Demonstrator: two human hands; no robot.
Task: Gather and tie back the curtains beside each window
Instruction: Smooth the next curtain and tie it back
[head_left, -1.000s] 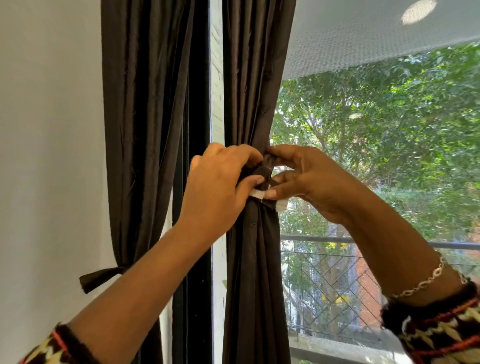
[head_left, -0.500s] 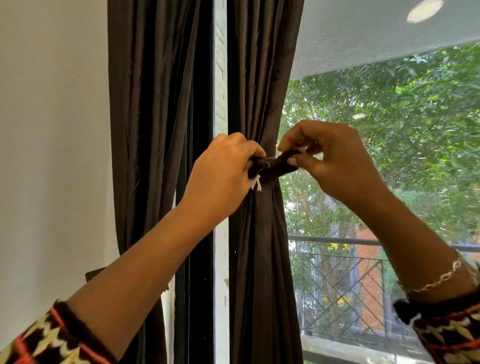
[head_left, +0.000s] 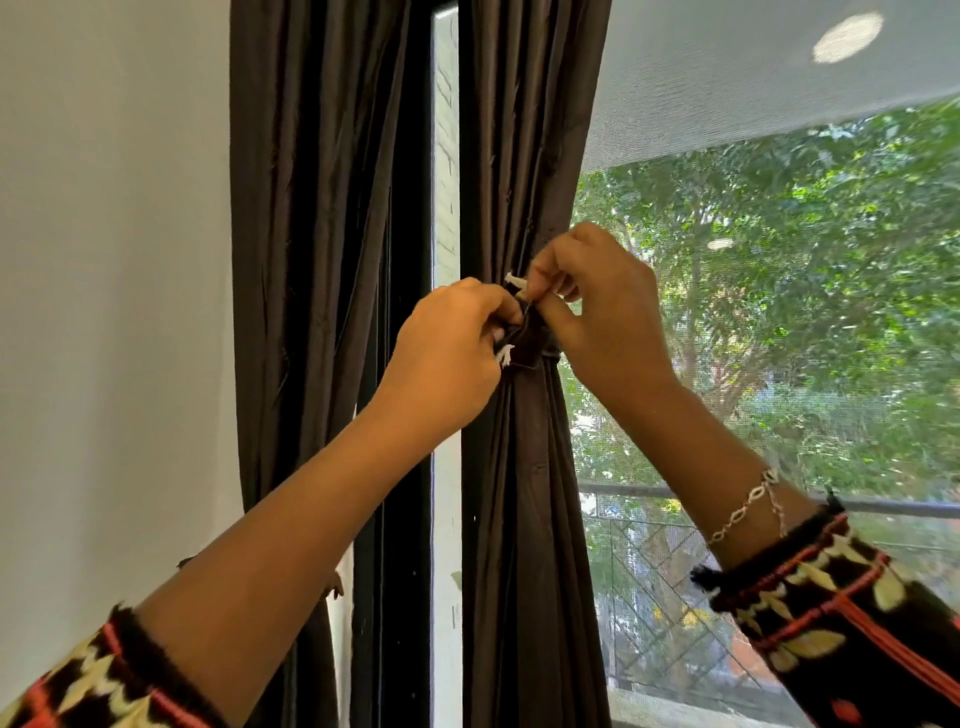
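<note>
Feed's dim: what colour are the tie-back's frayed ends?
White frayed ends on the brown tie-back; head view.

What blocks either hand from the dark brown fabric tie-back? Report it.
Nothing visible. The left hand and right hand both pinch the dark brown fabric tie-back, which wraps directly round the gathered dark brown curtain.

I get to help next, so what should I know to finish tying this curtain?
Left hand: pinches one end of the tie-back.
Right hand: pinches the other end, higher up.
Curtain by the glass: gathered, tie-back wrapped around it.
Done: gathering, wrapping.
Left to do: finish the knot.
Curtain by the wall: an arm hides its middle, so check its tie.
</note>
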